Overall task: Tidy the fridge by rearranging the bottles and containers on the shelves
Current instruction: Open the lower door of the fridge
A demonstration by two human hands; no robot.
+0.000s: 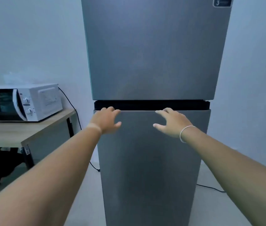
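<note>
A tall grey two-door fridge stands straight ahead with both doors closed, so its shelves, bottles and containers are hidden. The upper door (153, 49) fills the top of the view; the lower door (150, 160) sits below a dark gap. My left hand (107, 120) is at the top left edge of the lower door, fingertips curled over that edge at the gap. My right hand (171, 122), with a thin white band on the wrist, hovers in front of the lower door's top edge, fingers spread, holding nothing.
A white microwave (21, 103) sits on a wooden table (28, 132) with black legs to the left of the fridge. Black cables run down the wall (73, 108) and across the floor at the right (210, 187). Pale walls flank the fridge.
</note>
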